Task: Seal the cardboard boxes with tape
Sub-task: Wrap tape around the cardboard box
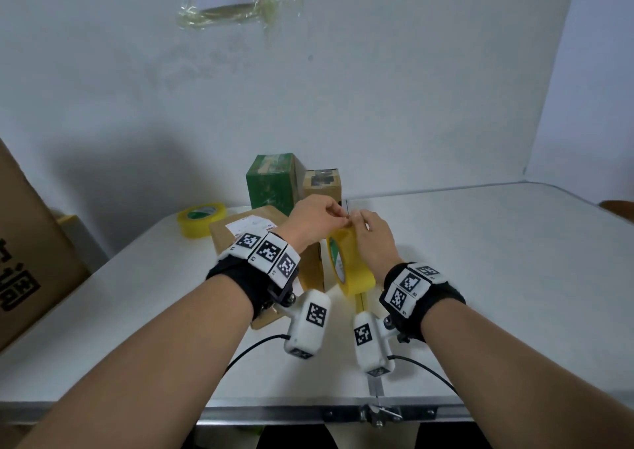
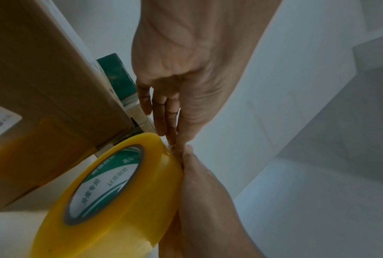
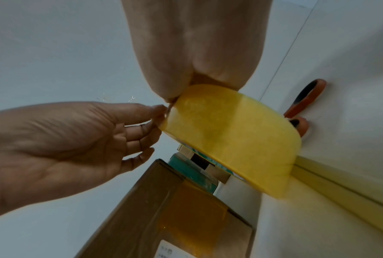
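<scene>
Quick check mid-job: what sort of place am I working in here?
Probably a small makeshift parcel-packing station, not a warehouse: a white folding table against a bare wall, several cardboard boxes, two rolls of yellow packing tape, and orange-handled scissors.

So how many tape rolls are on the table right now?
2: one tape roll held upright between both hands; a second roll lying flat at the far left. None visibly hidden.

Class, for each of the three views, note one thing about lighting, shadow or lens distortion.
Head view: evenly lit, a soft shadow on the wall left of the green box, table edges bowed by the wide lens. Left wrist view: dim, the tape roll stretched large. Right wrist view: dim, grainy, the left hand ballooned.
</scene>
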Demonstrator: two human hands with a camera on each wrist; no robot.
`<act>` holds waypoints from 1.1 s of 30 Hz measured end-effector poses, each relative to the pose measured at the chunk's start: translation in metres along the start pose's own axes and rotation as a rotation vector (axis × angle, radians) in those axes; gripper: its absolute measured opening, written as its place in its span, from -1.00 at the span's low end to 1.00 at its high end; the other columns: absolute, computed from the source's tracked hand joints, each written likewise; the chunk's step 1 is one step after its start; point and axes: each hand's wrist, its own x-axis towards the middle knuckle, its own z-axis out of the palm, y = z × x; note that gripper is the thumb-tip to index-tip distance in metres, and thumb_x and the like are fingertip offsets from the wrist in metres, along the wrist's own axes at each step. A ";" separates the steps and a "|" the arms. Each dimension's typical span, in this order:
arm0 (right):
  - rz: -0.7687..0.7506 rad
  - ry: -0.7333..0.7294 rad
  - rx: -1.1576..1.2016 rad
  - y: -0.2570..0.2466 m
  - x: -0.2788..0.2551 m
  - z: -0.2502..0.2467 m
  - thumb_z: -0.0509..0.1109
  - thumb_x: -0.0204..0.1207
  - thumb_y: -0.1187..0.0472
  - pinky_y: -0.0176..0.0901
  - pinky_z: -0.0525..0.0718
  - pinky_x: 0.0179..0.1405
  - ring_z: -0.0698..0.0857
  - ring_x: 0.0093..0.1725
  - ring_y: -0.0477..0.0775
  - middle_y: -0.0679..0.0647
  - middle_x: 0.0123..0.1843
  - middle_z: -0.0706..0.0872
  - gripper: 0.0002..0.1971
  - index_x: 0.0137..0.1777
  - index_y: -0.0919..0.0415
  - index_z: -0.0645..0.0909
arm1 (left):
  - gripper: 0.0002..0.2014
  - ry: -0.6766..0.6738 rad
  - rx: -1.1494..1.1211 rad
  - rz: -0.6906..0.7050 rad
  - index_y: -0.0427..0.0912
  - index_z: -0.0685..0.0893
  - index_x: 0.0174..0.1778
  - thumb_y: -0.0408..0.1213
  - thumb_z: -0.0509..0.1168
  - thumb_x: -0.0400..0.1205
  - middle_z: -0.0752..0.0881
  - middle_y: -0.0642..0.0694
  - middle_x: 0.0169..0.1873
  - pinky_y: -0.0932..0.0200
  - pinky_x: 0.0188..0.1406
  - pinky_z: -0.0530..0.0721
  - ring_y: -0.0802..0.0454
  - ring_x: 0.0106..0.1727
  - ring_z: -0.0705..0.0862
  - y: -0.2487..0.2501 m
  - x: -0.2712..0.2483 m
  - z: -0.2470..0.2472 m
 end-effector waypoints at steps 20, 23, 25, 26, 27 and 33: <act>0.320 -0.278 0.010 -0.001 -0.021 -0.035 0.22 0.62 -0.28 0.02 0.57 -0.18 0.61 -0.20 0.18 0.18 -0.20 0.62 -0.49 -0.10 0.23 0.56 | -0.89 0.047 0.059 0.005 -0.19 0.78 -0.04 -0.23 0.43 0.61 0.77 -0.01 -0.08 0.12 0.07 0.67 0.04 0.02 0.71 0.007 0.001 0.002; 0.301 -0.235 0.022 -0.012 -0.027 -0.044 0.30 0.60 -0.23 0.13 0.64 0.20 0.71 0.11 0.25 0.23 0.09 0.74 -0.49 0.09 0.28 0.66 | -0.90 0.050 0.010 -0.019 -0.19 0.77 -0.10 -0.23 0.43 0.61 0.76 0.02 -0.13 0.16 0.00 0.65 0.06 0.00 0.69 0.002 0.000 -0.007; 0.326 -0.226 0.059 -0.024 -0.031 -0.050 0.33 0.58 -0.19 0.21 0.63 0.31 0.69 0.18 0.29 0.25 0.19 0.71 -0.51 0.22 0.24 0.62 | -0.90 0.037 -0.012 -0.015 -0.19 0.76 -0.12 -0.24 0.42 0.62 0.74 0.04 -0.17 0.21 -0.07 0.58 0.09 -0.06 0.65 0.002 -0.003 -0.013; 0.343 -0.228 0.065 -0.032 -0.034 -0.052 0.33 0.57 -0.17 0.24 0.62 0.32 0.67 0.20 0.30 0.25 0.23 0.69 -0.51 0.27 0.22 0.58 | -0.91 0.034 -0.003 -0.010 -0.18 0.75 -0.14 -0.24 0.42 0.62 0.75 0.01 -0.16 0.19 -0.05 0.58 0.09 -0.08 0.64 0.002 -0.004 -0.015; 0.354 -0.234 0.057 -0.040 -0.037 -0.054 0.32 0.56 -0.15 0.24 0.61 0.32 0.65 0.21 0.30 0.24 0.24 0.66 -0.52 0.29 0.21 0.54 | -0.91 0.036 0.014 -0.007 -0.15 0.75 -0.17 -0.23 0.42 0.61 0.76 -0.01 -0.14 0.16 0.00 0.60 0.08 -0.08 0.64 0.003 -0.005 -0.017; 0.216 -0.316 -0.130 -0.086 -0.043 -0.054 0.19 0.68 -0.01 0.05 0.57 0.20 0.63 0.22 0.32 0.32 0.23 0.65 -0.60 0.21 0.35 0.56 | -0.93 0.106 0.031 0.003 -0.13 0.74 -0.19 -0.25 0.45 0.59 0.72 0.07 -0.20 0.21 -0.02 0.58 0.13 -0.07 0.64 0.000 -0.012 -0.036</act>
